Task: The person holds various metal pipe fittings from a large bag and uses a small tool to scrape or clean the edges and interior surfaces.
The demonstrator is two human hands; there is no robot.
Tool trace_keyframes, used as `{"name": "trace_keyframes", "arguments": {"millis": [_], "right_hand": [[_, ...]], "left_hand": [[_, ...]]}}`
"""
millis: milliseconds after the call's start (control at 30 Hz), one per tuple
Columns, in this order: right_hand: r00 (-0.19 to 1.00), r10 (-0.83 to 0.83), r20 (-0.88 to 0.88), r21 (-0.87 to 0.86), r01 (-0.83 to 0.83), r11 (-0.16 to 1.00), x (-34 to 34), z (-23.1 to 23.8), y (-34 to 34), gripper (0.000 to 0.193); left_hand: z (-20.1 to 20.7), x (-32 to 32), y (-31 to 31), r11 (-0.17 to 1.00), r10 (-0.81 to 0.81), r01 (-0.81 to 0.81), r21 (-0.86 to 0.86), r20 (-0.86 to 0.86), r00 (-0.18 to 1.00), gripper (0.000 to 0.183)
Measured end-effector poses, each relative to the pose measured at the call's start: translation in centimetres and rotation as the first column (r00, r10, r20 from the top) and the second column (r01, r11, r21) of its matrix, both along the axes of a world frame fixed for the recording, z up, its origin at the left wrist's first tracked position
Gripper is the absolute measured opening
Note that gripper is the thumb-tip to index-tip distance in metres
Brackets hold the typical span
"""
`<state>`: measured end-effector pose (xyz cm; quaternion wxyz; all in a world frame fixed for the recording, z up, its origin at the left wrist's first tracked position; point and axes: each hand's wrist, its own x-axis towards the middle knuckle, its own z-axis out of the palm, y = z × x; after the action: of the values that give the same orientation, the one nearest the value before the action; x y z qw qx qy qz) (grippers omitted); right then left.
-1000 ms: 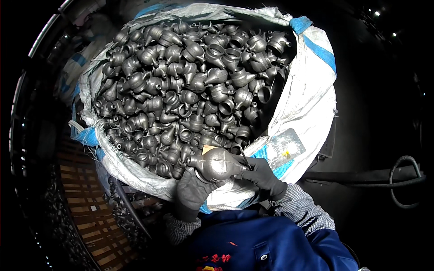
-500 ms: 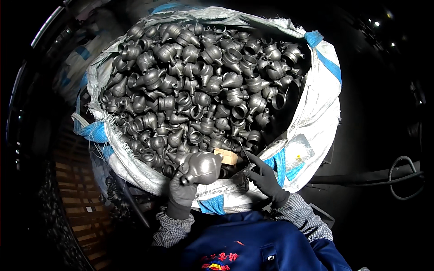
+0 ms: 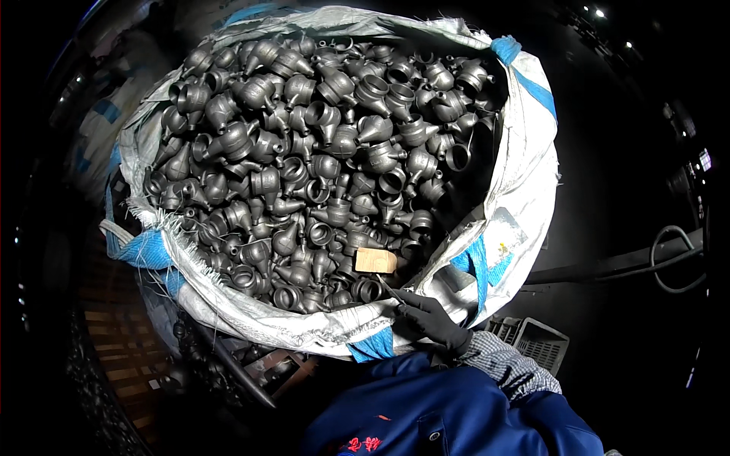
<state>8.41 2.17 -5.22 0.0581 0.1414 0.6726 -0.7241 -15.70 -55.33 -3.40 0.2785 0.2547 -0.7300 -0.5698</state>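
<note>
In front of me a large white woven bulk bag (image 3: pixel 525 159) stands full of dark grey metal castings (image 3: pixel 334 144), bulb-shaped with round open mouths and short spouts. A small pale wooden block (image 3: pixel 375 261) lies on the castings close to the near rim. My right hand (image 3: pixel 432 319), in a dark glove, is at that rim, just below the block. Its fingers are closed around a thin, slender tool (image 3: pixel 389 289) that points up and left; the tool's exact kind is unclear. My left hand is out of sight.
Blue straps (image 3: pixel 148 251) are tied around the bag's rim. A grey plastic crate (image 3: pixel 541 343) sits at the lower right, near a pipe with a looped cable (image 3: pixel 669 266). At the lower left are a brown slatted surface (image 3: pixel 114 334) and a dark bar (image 3: pixel 243 376).
My left hand, which held a casting over the near rim, has gone from view with it. My right hand has shifted slightly left and down, and the view has turned somewhat.
</note>
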Motion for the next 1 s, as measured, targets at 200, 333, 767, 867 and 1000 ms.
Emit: {"name": "trace_keyframes", "arguments": {"millis": [200, 333, 767, 867, 1000], "right_hand": [[0.988, -0.005, 0.152, -0.383, 0.064, 0.922, -0.4, 1.6, -2.3, 0.044], [0.956, -0.062, 0.286, -0.569, 0.222, 0.792, -0.6, 3.1, -3.2, 0.042], [0.956, -0.163, 0.243, -0.534, 0.272, 0.801, 1.1, 2.2, -1.7, 0.040], [0.952, -0.148, 0.267, -0.527, 0.273, 0.805, 1.7, 1.6, -0.7, 0.041], [0.955, -0.090, 0.283, -0.447, 0.214, 0.868, 3.6, 3.1, 1.8, 0.040]], "left_hand": [[-4.8, -2.9, -1.9, 0.948, 0.025, 0.072, -0.310, 0.298, 0.954, 0.030], [-6.2, -4.8, -0.7, 0.890, 0.032, 0.142, -0.433, 0.371, 0.928, 0.029], [4.3, -4.0, 22.4, 0.779, -0.557, 0.405, -0.478, -0.233, 0.797, 0.026], [5.4, -1.2, 34.1, 0.544, -0.837, 0.818, -0.188, -0.193, 0.513, 0.025], [-0.5, 1.2, 48.3, 0.164, -0.979, 0.956, 0.243, -0.077, 0.188, 0.022]]}}
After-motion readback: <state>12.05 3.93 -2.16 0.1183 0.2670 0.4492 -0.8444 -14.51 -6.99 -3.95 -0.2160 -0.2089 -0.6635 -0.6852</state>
